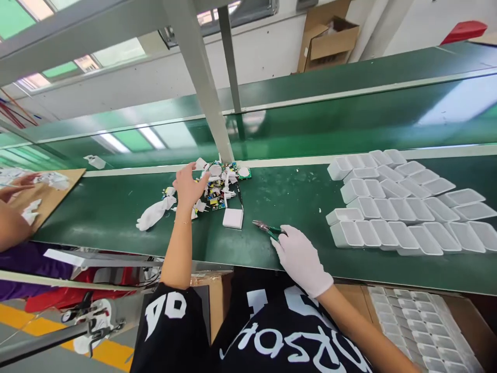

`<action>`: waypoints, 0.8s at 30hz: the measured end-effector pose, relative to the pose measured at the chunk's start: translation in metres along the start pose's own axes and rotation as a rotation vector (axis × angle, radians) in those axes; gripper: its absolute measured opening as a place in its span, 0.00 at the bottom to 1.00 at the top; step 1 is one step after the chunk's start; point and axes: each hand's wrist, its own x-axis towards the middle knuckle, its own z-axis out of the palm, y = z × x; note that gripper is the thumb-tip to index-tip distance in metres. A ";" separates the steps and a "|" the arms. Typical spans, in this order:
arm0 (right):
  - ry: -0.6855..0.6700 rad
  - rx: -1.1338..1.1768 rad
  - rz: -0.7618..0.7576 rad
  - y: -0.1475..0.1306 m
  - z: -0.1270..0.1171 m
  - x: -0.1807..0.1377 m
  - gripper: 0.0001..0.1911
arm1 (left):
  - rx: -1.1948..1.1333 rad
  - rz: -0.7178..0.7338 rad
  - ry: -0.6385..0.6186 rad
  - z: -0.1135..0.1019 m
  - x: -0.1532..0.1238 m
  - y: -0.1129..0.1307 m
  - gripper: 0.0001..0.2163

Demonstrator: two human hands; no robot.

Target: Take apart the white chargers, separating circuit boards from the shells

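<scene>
Apparently early: bare left hand (189,185), fingers spread, reaches the circuit-board pile (219,189) at 12 o'clock; gloved right hand (301,259) grips pliers (266,228); empty white shells (404,210) wait at 2 o'clock.

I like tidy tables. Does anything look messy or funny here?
Yes. A loose white glove lies crumpled on the green belt, while the left hand is bare. Only the right hand wears one.

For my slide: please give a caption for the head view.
Bare left hand over circuit boards; gloved right hand on pliers.
</scene>
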 end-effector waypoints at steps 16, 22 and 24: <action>0.150 0.029 -0.148 -0.022 0.026 0.018 0.15 | 0.189 -0.150 -0.439 -0.012 0.071 0.037 0.26; 0.331 0.170 -0.127 -0.019 0.028 0.018 0.13 | 0.063 -0.141 -0.460 -0.024 0.066 0.031 0.24; 0.362 0.229 -0.111 -0.017 0.029 0.019 0.12 | 0.024 -0.133 -0.410 -0.029 0.067 0.031 0.23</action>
